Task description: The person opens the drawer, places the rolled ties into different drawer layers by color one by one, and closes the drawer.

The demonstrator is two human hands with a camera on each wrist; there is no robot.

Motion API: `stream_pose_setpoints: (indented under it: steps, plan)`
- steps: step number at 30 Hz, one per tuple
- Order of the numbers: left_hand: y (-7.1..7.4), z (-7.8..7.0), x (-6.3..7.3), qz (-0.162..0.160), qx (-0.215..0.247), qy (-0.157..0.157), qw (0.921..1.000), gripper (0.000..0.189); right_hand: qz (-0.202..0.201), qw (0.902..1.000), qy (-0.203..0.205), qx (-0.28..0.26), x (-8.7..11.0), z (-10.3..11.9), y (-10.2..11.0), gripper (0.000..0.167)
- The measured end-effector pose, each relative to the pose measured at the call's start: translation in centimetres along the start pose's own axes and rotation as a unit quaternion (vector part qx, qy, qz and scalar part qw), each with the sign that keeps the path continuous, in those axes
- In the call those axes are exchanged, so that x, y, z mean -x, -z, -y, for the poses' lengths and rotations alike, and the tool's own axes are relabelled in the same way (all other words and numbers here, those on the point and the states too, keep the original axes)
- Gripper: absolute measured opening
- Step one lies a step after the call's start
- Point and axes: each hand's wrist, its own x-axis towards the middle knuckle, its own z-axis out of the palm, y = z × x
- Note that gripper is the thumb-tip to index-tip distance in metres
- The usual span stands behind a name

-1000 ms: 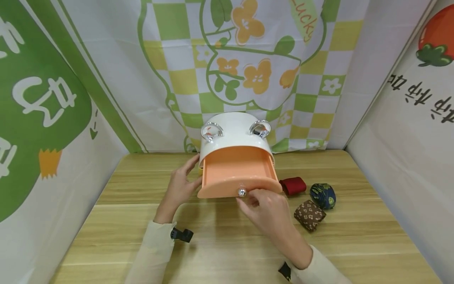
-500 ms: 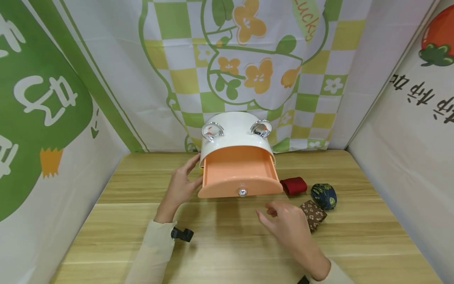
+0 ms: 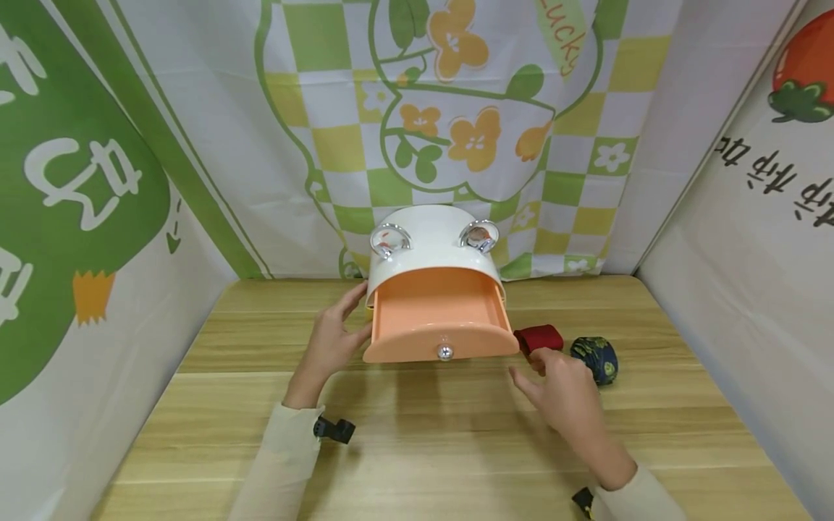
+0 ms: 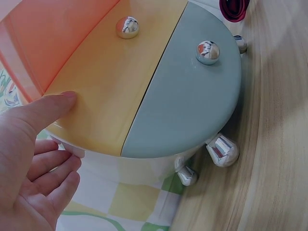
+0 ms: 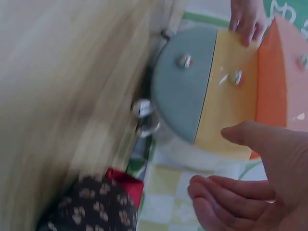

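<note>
A small white drawer cabinet (image 3: 433,235) with shiny ear shapes stands at the back of the table. Its orange top drawer (image 3: 404,346) is pulled out, with nothing visible inside. My left hand (image 3: 329,344) holds the cabinet's left edge, thumb on the yellow drawer (image 4: 108,91) and fingers along the side. To the right lie a red rolled necktie (image 3: 546,337), a navy patterned rolled necktie (image 3: 596,359) and a brown flowered rolled necktie (image 5: 91,207). The brown one is hidden in the head view by my right hand (image 3: 570,398), whose loosely bent fingers hold nothing.
Below the yellow drawer is a blue-grey drawer (image 4: 183,96), which is closed. Silver feet (image 4: 224,150) raise the cabinet off the wooden table (image 3: 417,456). Printed cloth (image 3: 469,137) hangs behind it, with more at both sides.
My right hand has let go of the orange drawer's knob and moved right to the rolled neckties. The drawer stays pulled out. My left hand keeps its place.
</note>
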Motion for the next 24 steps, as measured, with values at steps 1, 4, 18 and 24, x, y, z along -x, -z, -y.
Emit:
stream_pose_setpoints:
  steps: [1, 4, 18, 24]
  plan:
    - [0.0, 0.0, 0.0, 0.0, 0.001, -0.001, 1.0, 0.072, 0.008, 0.9999, -0.006, 0.002, -0.3, -0.3, 0.1, 0.033]
    - [0.0, 0.0, 0.1, 0.001, 0.002, -0.001, 1.0, 0.072, 0.03, 0.9993, -0.02, 0.011, -1.3, -1.3, 0.2, 0.036]
    - [0.1, 0.2, -0.1, 0.001, 0.002, -0.008, 1.0, 0.073, 0.099, 0.9859, -0.132, 0.029, -5.3, -3.8, -1.5, 0.049]
    - [0.2, 0.2, 0.0, 0.003, -0.003, -0.01, 0.9999, 0.073, 0.119, 0.9816, -0.143, 0.042, -6.1, -4.5, -2.1, 0.048]
